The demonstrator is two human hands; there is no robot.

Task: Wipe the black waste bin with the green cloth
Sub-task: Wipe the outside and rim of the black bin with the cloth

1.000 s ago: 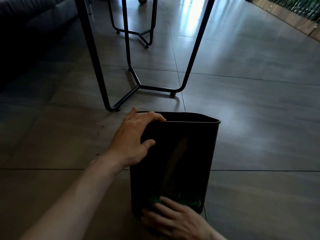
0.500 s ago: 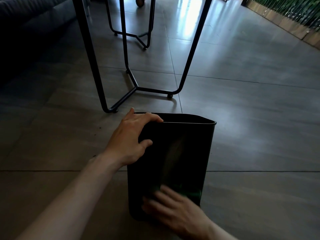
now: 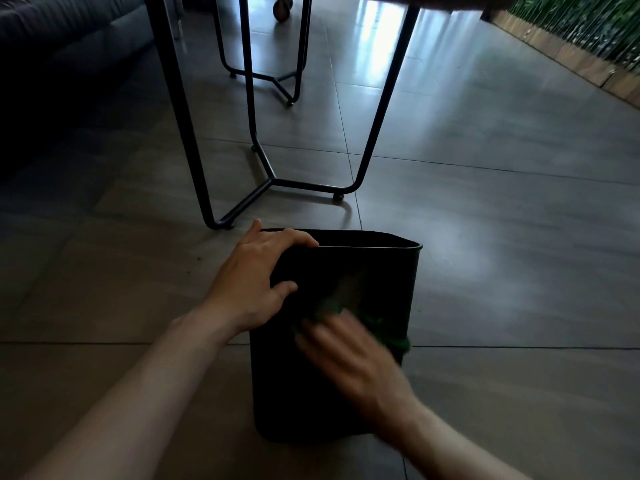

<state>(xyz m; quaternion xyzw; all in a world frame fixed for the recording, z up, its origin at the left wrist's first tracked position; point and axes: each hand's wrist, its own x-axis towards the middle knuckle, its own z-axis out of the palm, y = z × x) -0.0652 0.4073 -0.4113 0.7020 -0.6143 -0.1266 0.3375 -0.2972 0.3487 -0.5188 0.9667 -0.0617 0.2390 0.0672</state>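
The black waste bin (image 3: 367, 271) stands on the tiled floor in front of me, its near wall facing the camera. My left hand (image 3: 252, 278) grips the bin's left top corner, fingers over the rim and thumb on the near wall. My right hand (image 3: 349, 355) lies flat on the middle of the near wall, blurred by motion. It presses the green cloth (image 3: 388, 332) against the bin. Only the cloth's upper right edge shows past my fingers.
A black metal table frame (image 3: 273, 181) stands just behind the bin, its legs close to the rim. A dark sofa (image 3: 59, 46) fills the upper left. A wooden planter edge with greenery (image 3: 585, 39) runs along the upper right. Grey floor tiles stretch to the right.
My right hand has slid up the near wall with the cloth, from the bin's bottom to its middle. The left hand has kept its grip on the rim.
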